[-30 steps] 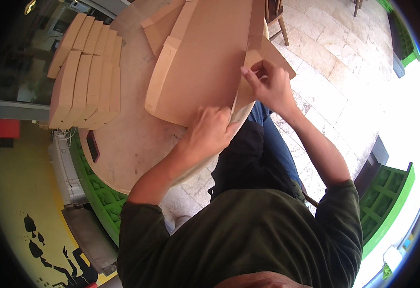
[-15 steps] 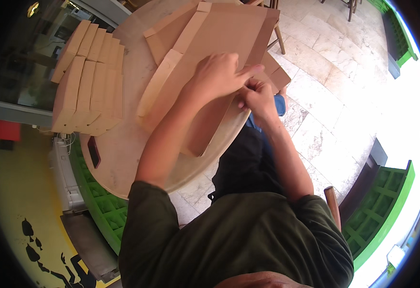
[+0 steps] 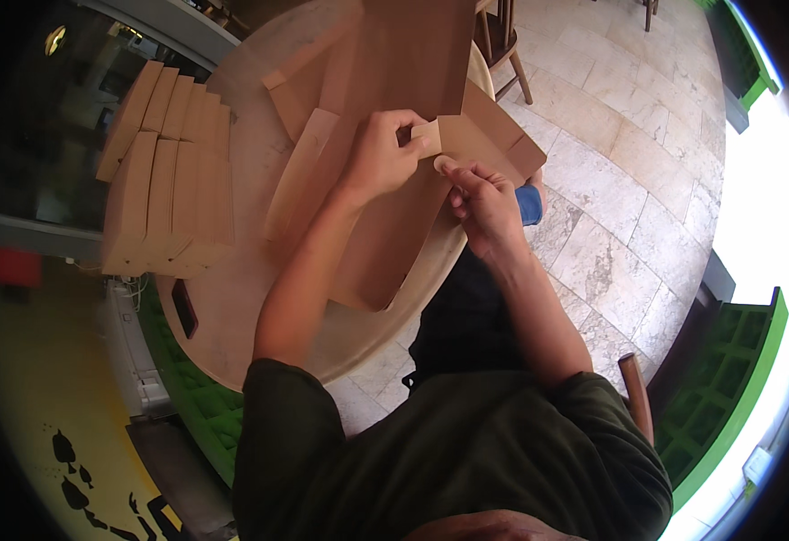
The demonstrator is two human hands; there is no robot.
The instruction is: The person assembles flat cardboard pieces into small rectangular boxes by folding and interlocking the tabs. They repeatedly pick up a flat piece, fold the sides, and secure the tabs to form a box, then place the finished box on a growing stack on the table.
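A brown cardboard box lies partly folded on the round table, its wide lid panel raised at the far side. My left hand is closed on a small cardboard flap at the box's right side, thumb on the flap's near face. Just beside it, my right hand pinches a small pale round piece between thumb and finger; its exact kind is too small to tell. This piece is close to the flap and the box's side wall.
Closed cardboard boxes stand stacked at the table's left. A dark phone lies near the table edge. More cardboard is beyond my right hand, near another person's blue garment. A wooden chair stands behind.
The lid panel has swung up and away. My left hand has moved slightly left and now grips the flap. My right hand shows the pale round piece at its fingertips.
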